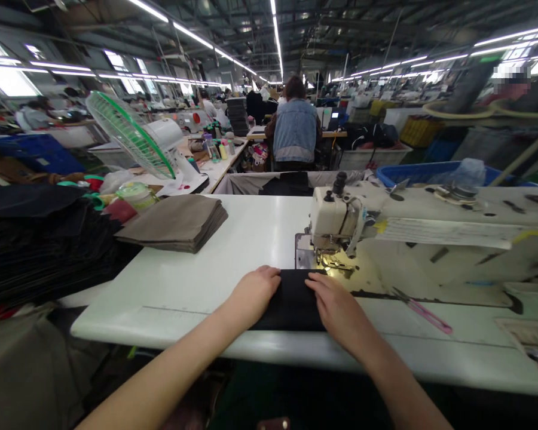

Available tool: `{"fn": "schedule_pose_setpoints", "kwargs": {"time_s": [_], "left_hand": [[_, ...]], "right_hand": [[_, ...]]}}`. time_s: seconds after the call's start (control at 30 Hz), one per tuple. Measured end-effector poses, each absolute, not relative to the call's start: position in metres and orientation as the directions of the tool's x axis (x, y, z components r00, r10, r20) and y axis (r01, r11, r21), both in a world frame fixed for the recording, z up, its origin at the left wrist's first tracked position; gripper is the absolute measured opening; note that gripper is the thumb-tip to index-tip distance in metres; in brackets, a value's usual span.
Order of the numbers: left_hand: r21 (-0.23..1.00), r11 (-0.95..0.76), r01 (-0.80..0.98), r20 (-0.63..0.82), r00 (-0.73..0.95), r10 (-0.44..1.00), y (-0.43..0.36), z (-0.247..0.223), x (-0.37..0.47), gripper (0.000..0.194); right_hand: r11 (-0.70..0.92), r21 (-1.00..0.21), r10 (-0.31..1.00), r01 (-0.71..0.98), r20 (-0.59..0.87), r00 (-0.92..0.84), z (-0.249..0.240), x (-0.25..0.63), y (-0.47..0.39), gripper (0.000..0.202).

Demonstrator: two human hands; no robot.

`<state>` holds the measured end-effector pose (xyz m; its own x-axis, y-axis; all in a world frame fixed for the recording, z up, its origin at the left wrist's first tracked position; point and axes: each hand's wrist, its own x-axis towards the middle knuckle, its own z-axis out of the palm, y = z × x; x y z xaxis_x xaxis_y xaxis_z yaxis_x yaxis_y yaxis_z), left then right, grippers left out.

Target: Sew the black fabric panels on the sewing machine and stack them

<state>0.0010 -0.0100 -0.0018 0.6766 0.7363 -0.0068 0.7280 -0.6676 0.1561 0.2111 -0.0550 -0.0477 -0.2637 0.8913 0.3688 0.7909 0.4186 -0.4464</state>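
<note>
On the table [174, 279] by the sewing machine [399, 208], black cloth [295, 304] lies under my left fingers [269, 273] and right fingers [319, 282], at either side, probably to straighten it; whether they pinch, I cannot tell.

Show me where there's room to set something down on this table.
Bare tabletop lies between the brown fabric stack and the sewing machine, beyond your left hand. Crowded: the front middle, where that hand and your right hand touch black fabric.
</note>
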Motion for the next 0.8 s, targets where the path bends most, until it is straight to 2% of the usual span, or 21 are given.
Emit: {"fn": "schedule_pose_setpoints", "kwargs": {"time_s": [0.07,0.17,0.27,0.47,0.6,0.8], "left_hand": [[0.138,-0.583,0.801,0.024,0.585,0.810,-0.020,-0.010,0.017,0.036],[0.123,-0.557,0.822,0.152,0.539,0.829,-0.036,-0.029,0.027,0.050],[0.118,-0.574,0.810,0.203,0.546,0.813,-0.042,-0.040,0.017,0.056],[0.157,-0.619,0.769,0.116,0.608,0.785,-0.034,-0.026,0.015,0.057],[0.231,-0.752,0.617,0.088,0.757,0.648,-0.019,-0.019,0.033,0.063],[0.236,-0.760,0.606,0.064,0.770,0.634,0.005,-0.020,0.034,0.065]], "right_hand": [[0.339,-0.405,0.913,0.849,0.360,-0.193,-0.045,0.198,-0.056,0.037],[0.295,-0.370,0.906,0.881,0.402,-0.134,-0.049,0.191,-0.063,0.039],[0.318,-0.368,0.888,0.874,0.439,-0.138,-0.058,0.206,-0.075,0.041],[0.395,-0.325,0.870,0.859,0.434,-0.236,-0.059,0.237,-0.084,0.037],[0.380,-0.328,0.875,0.865,0.432,-0.220,-0.055,0.237,-0.070,0.036],[0.359,-0.378,0.881,0.853,0.438,-0.178,-0.055,0.236,-0.053,0.036]]}}
